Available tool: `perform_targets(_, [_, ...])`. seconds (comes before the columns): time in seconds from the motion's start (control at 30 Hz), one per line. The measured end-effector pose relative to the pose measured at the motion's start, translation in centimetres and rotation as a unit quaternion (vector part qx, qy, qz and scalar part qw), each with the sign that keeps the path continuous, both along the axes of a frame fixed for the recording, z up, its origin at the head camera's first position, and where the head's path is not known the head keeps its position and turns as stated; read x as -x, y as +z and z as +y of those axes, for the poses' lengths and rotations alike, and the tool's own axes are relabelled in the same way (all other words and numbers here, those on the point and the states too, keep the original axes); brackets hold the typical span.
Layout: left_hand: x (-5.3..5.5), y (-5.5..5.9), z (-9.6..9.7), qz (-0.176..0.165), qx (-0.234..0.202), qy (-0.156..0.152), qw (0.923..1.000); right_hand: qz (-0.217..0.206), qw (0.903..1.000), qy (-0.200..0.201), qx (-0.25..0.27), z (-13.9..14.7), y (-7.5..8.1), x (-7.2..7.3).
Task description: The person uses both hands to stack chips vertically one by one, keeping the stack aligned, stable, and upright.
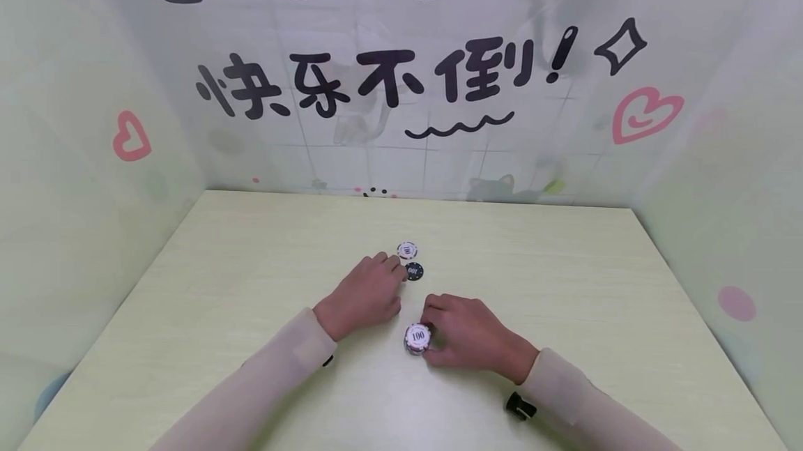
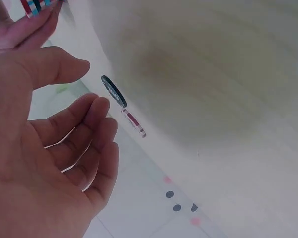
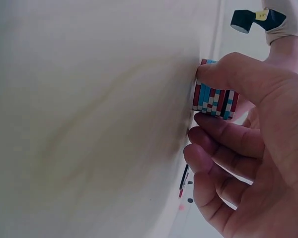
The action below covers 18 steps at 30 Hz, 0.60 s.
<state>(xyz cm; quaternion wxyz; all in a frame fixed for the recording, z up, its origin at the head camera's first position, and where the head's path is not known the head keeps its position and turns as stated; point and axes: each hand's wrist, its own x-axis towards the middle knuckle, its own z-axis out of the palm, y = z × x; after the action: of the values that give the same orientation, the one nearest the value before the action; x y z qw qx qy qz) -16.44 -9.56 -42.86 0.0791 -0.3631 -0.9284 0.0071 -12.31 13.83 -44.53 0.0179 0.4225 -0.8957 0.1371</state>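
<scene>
My right hand (image 1: 470,332) holds a stack of poker chips (image 1: 417,337) on the near side of the tabletop, thumb and index finger on its sides. A white chip marked 100 tops the stack. In the right wrist view the stack (image 3: 216,101) shows red, blue, white and black edges. Farther back, my left hand (image 1: 366,291) has loosely bent fingers beside a black poker chip (image 1: 415,271). The left wrist view shows nothing between its thumb and fingers, with the black chip (image 2: 113,91) just past the fingertips. Behind that lies a white poker chip (image 1: 407,249).
The pale wooden table (image 1: 263,242) meets a printed back wall (image 1: 389,158) with large dark lettering, and side walls stand left and right. A small black camera mount (image 1: 520,406) sticks out under the right sleeve.
</scene>
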Motion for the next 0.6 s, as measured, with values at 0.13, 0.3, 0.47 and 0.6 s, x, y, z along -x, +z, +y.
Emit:
perform_targets(0.13, [0.8, 0.0, 0.2, 0.012, 0.010, 0.004, 0.9999, -0.004, 1.0000, -0.005, -0.003, -0.1, 0.0, 0.0])
perform_targets(0.3, [1.5, 0.1, 0.6, 0.013, 0.004, 0.009, 0.9999, -0.006, 1.0000, -0.006, -0.002, 0.0, -0.1, 0.1])
perform_targets(0.47, [2.2, 0.1, 1.0, 0.009, 0.007, 0.021, 0.9997, -0.003, 1.0000, -0.006, -0.003, 0.0, -0.1, 0.1])
perform_targets(0.6, [2.7, 0.0, 1.2, 0.006, 0.016, 0.025, 0.9995, 0.004, 1.0000, -0.004, -0.003, 0.0, -0.2, 0.0])
